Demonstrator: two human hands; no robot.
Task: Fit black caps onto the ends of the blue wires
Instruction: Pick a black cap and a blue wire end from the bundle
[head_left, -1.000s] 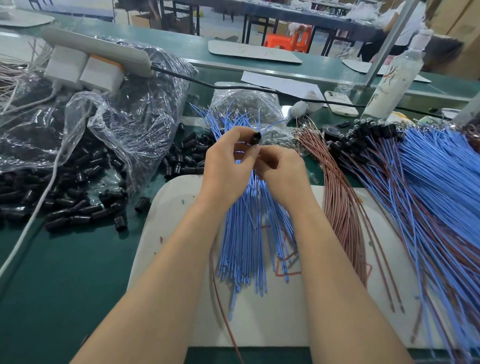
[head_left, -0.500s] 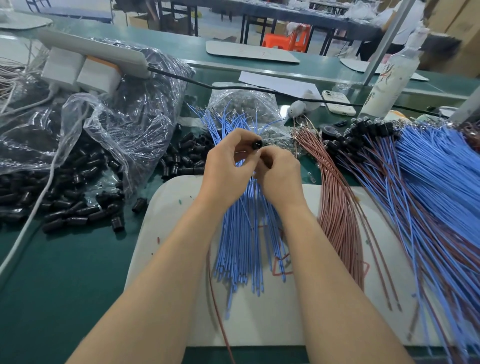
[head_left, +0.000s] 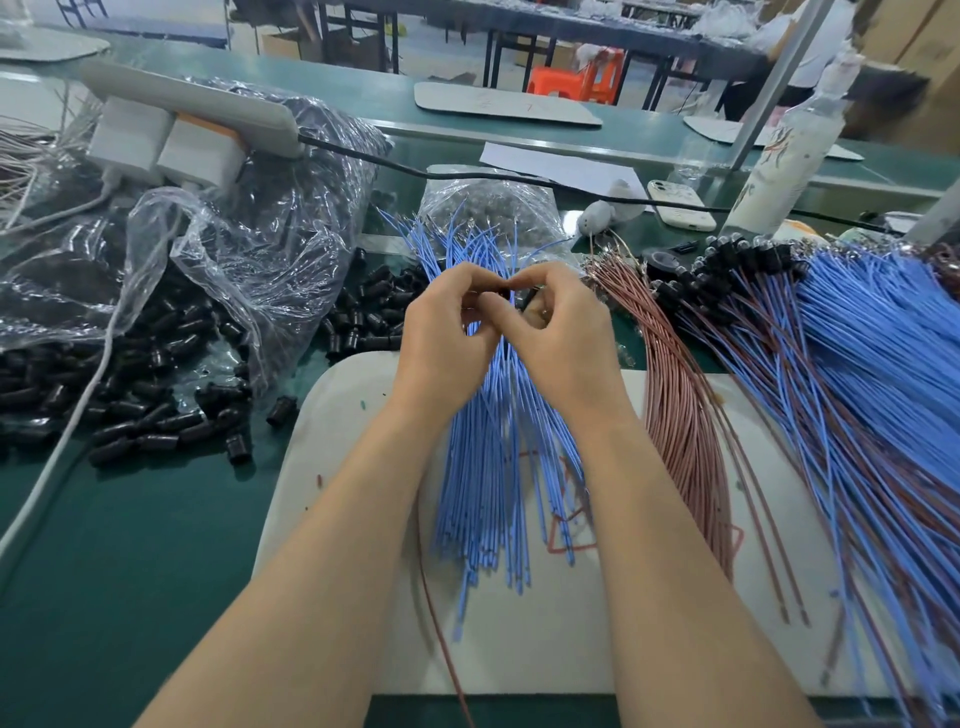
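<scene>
Both hands are raised over the loose blue wires (head_left: 485, 467), fingertips meeting.

- left hand (head_left: 444, 338): fingers curled tight, thumb and forefinger pinching at the contact point.
- right hand (head_left: 569, 338): likewise curled, pinching the same spot.
- black cap (head_left: 526, 301): a small dark piece shows between the two sets of fingertips (mostly hidden, and the wire end inside the grip cannot be made out).

The wires fan across the white mat (head_left: 545, 649). Spare caps (head_left: 156, 421) are heaped on the left, spilling from a clear bag (head_left: 249, 270). Pink wires (head_left: 680, 426) lie just to the right. Further right is a pile of capped wires (head_left: 883, 374).
</scene>
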